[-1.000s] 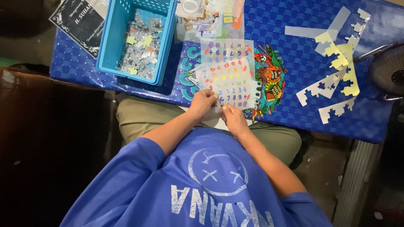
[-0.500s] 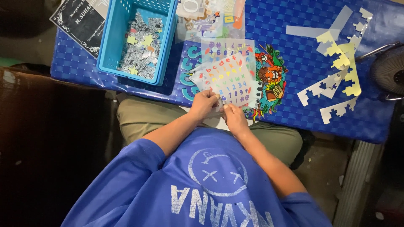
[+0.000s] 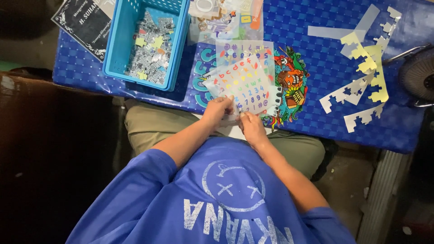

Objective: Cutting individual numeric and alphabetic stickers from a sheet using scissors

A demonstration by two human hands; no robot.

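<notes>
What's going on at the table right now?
A person in a blue shirt sits at a blue-covered table, holding a clear sheet of coloured letter and number stickers by its near edge with the left hand and the right hand. More sticker sheets lie beneath and beyond it. A blue basket of small silvery and yellow pieces stands to the left, and pale notched strips lie to the right.

Both hands hold a sticker sheet [image 3: 246,86] by its near edge: the left hand [image 3: 218,110] pinches the left corner, the right hand [image 3: 252,128] pinches beside it. Beyond the fingertips lies a clear sheet [image 3: 244,49]. Far left of the fingers stands a blue basket [image 3: 118,45].
</notes>
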